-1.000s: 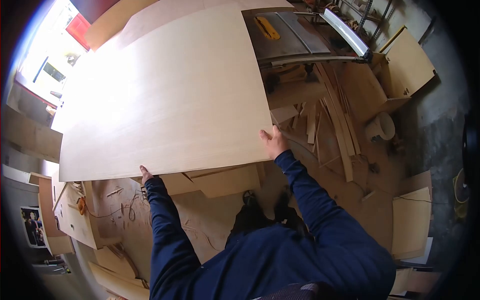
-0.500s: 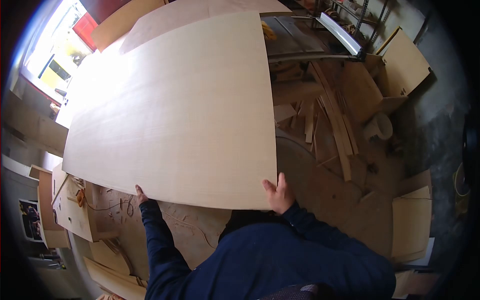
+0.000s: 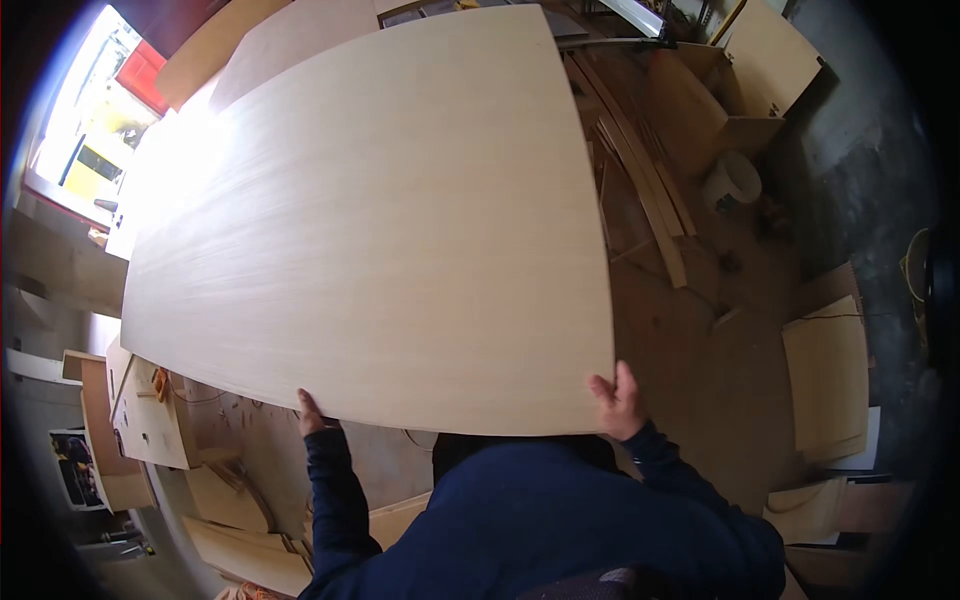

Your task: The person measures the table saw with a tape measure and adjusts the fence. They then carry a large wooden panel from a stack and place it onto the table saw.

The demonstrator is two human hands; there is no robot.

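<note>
A large pale plywood sheet (image 3: 390, 240) spreads out in front of my body, close to level. My left hand (image 3: 312, 412) grips its near edge, thumb on top and fingers hidden underneath. At the near right corner, my right hand (image 3: 620, 402) is closed on the side edge, with the thumb and a finger showing on the upper side. Beyond the sheet's far edge lies another, pinkish board (image 3: 295, 45), partly covered by it.
Long curved wood strips (image 3: 650, 190) lie on the floor to the right, near a white bucket (image 3: 733, 182) and an open wooden cabinet (image 3: 700, 95). Board pieces (image 3: 825, 370) lean along the right wall. On the left stands a wooden box unit (image 3: 150, 425).
The plywood sheet has shifted right and toward me relative to the pinkish board, with both hands still on it. My view has turned, and the things on the right sit higher.
</note>
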